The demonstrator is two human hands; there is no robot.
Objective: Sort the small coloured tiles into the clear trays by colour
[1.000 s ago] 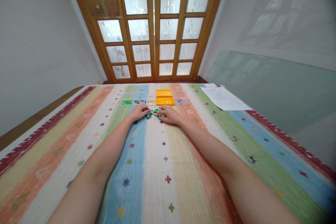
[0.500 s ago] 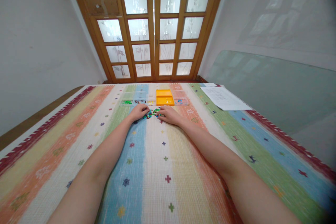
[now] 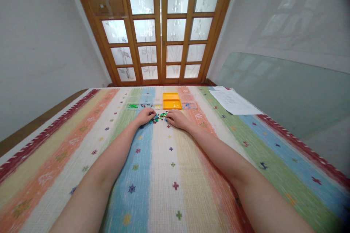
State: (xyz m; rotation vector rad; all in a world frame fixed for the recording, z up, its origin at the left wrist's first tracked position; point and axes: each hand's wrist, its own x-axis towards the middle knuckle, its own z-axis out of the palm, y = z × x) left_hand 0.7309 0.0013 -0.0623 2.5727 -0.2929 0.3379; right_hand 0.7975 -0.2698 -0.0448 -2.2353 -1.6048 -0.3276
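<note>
"Where are the little coloured pieces?"

"In a loose heap of small coloured pieces (image 3: 158, 117) on the striped cloth (image 3: 169, 167), far down the table, right between the two hands. Green, blue and red mostly; they are too small to make out the shapes."

"And the hands?"

"Both lie palm down on the cloth. The left hand (image 3: 144, 115) touches the heap from its left edge and the right hand (image 3: 176, 118) from its right edge, arms stretched out long. The left fingers (image 3: 151, 112) curl in over the pieces and lie close together, and the right fingers (image 3: 168, 114) do the same. From here I cannot tell whether either hand has a piece pinched or only rests on them."

"What's just past the heap?"

"An orange tray (image 3: 172, 101), just beyond the fingertips. Beside it runs a row of clear compartments (image 3: 136, 106), with green bits in the leftmost one and darker ones next to it."

"Anything else on the table?"

"A sheet of paper (image 3: 232, 101) lies well off to the right, near the far corner. Beyond the table stand wooden doors (image 3: 161, 25) with frosted panes, and a large glass pane (image 3: 273, 91) leans against the right wall."
</note>
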